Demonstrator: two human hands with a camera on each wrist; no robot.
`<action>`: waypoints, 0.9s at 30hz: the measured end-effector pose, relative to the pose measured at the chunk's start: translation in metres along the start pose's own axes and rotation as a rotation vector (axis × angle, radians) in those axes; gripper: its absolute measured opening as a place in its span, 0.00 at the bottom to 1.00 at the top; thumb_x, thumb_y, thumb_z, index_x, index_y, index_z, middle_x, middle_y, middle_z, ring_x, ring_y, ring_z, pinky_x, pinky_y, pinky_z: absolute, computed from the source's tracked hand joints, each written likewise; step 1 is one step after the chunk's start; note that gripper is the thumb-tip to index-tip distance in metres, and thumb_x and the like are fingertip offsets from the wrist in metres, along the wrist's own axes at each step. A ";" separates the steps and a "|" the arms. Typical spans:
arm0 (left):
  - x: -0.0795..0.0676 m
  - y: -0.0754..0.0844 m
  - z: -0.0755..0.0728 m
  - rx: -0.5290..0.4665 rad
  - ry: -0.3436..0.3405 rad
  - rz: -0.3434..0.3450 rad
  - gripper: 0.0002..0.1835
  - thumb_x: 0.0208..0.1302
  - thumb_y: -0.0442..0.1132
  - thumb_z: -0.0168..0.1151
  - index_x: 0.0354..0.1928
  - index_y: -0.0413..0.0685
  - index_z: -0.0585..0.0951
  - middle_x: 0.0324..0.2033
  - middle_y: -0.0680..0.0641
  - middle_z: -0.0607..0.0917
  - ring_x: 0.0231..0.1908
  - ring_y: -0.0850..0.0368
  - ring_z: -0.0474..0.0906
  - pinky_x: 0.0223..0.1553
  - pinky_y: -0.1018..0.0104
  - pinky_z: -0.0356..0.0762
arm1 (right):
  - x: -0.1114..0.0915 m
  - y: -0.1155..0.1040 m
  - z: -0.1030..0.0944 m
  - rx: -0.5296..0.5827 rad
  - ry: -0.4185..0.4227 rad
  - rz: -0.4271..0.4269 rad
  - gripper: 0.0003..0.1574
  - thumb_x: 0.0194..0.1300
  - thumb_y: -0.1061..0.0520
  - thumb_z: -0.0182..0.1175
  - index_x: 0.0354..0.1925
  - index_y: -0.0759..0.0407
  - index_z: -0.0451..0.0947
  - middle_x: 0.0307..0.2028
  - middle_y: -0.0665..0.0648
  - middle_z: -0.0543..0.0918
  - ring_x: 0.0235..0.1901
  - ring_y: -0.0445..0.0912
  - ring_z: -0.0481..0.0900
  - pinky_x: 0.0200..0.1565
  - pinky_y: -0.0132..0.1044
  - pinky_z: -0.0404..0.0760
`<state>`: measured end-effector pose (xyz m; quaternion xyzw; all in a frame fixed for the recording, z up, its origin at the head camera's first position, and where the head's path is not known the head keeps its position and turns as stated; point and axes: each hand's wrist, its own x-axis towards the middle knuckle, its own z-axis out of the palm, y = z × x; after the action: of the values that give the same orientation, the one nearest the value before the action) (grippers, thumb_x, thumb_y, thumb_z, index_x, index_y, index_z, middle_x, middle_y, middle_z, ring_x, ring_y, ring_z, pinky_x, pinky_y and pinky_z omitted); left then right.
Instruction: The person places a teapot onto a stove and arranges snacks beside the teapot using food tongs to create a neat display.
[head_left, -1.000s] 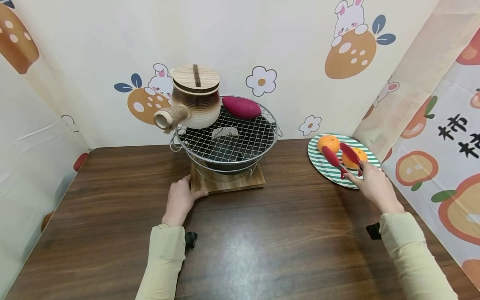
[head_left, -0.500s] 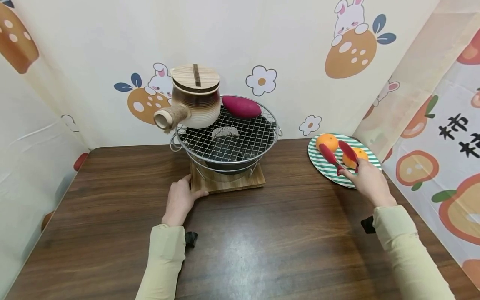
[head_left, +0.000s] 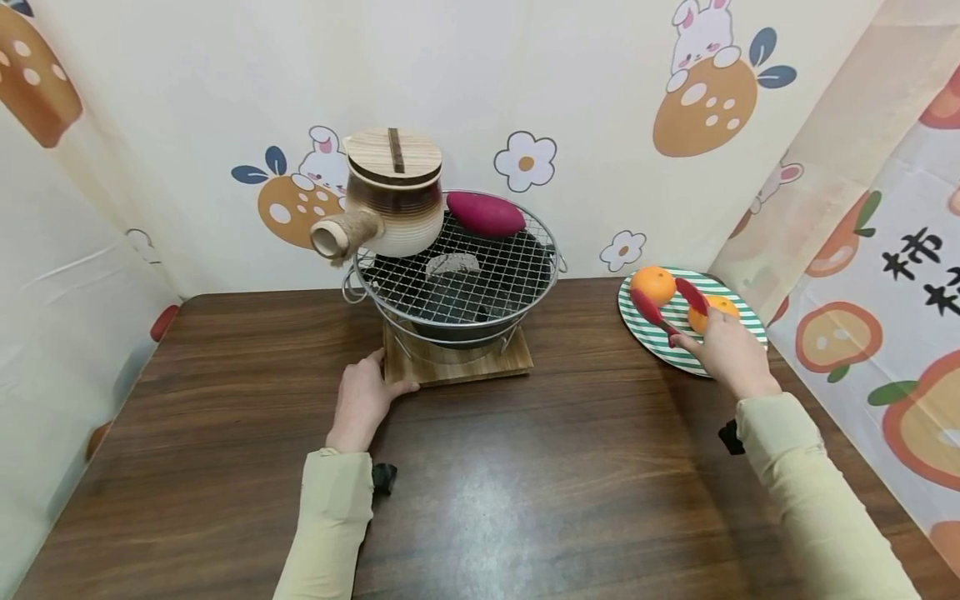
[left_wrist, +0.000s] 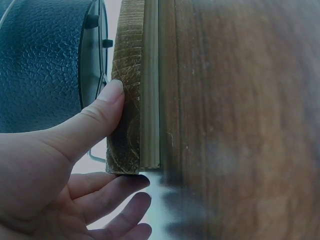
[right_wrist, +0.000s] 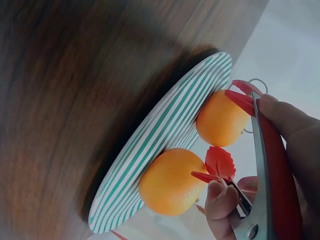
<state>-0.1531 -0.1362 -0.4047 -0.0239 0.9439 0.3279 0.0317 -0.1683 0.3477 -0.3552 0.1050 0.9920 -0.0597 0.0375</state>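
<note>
My right hand (head_left: 731, 354) grips red-tipped tongs (head_left: 651, 312) over a green-and-white striped plate (head_left: 637, 333). The tongs are spread, with one tip on the left side of the back-left orange (head_left: 654, 283) and the other between it and the front-right orange (head_left: 703, 321). In the right wrist view both oranges rest on the plate, and a metal handle of the tongs (right_wrist: 260, 170) lies in the hand. My left hand (head_left: 360, 400) holds the front-left corner of a wooden board (head_left: 472, 375), thumb (left_wrist: 102, 107) against its front edge. A round black grill (head_left: 457, 329) stands on that board.
On the grill's wire mesh (head_left: 480, 283) sit a clay pot (head_left: 397, 221) with a wooden lid and side handle, and a purple sweet potato (head_left: 486, 215). Patterned curtains (head_left: 570, 83) line the back and both sides of the brown wooden table (head_left: 225, 375).
My right hand has shifted slightly left and away from me, carrying the spread tongs farther around the back-left orange. The left hand keeps its place on the board.
</note>
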 end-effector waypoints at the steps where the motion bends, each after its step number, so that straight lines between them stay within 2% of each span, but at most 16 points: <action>1: 0.000 0.000 0.000 0.000 0.000 0.000 0.45 0.53 0.48 0.72 0.66 0.27 0.66 0.54 0.25 0.78 0.52 0.35 0.79 0.53 0.46 0.77 | 0.001 -0.001 0.000 -0.009 -0.007 0.001 0.57 0.63 0.34 0.58 0.62 0.82 0.55 0.51 0.81 0.67 0.45 0.69 0.70 0.49 0.66 0.76; 11: 0.000 0.002 -0.001 -0.002 -0.012 -0.010 0.45 0.54 0.48 0.72 0.66 0.27 0.65 0.57 0.26 0.76 0.54 0.34 0.77 0.54 0.46 0.76 | 0.006 -0.002 0.002 -0.019 -0.010 -0.007 0.54 0.62 0.34 0.59 0.60 0.80 0.57 0.47 0.79 0.69 0.40 0.66 0.71 0.45 0.62 0.79; 17: 0.000 0.001 -0.001 -0.001 -0.010 -0.012 0.45 0.54 0.48 0.72 0.66 0.27 0.66 0.56 0.26 0.77 0.54 0.35 0.77 0.54 0.46 0.77 | 0.007 0.000 0.003 -0.015 -0.010 -0.008 0.57 0.62 0.34 0.58 0.62 0.81 0.52 0.44 0.78 0.70 0.36 0.63 0.73 0.40 0.59 0.80; 24: -0.001 0.001 0.000 0.002 0.007 0.003 0.44 0.53 0.48 0.73 0.65 0.27 0.67 0.55 0.26 0.78 0.53 0.34 0.78 0.53 0.46 0.77 | 0.006 -0.001 0.002 0.011 -0.028 0.013 0.63 0.61 0.32 0.58 0.65 0.82 0.47 0.47 0.79 0.69 0.37 0.64 0.72 0.43 0.61 0.80; 27: -0.001 0.002 0.000 0.003 0.013 0.007 0.44 0.52 0.48 0.73 0.65 0.27 0.67 0.54 0.26 0.78 0.53 0.34 0.78 0.53 0.46 0.77 | 0.005 -0.001 0.001 0.023 -0.022 0.010 0.63 0.62 0.33 0.58 0.65 0.83 0.46 0.44 0.79 0.70 0.35 0.63 0.73 0.37 0.58 0.81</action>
<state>-0.1525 -0.1352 -0.4033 -0.0226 0.9447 0.3264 0.0244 -0.1730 0.3474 -0.3560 0.1099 0.9902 -0.0721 0.0475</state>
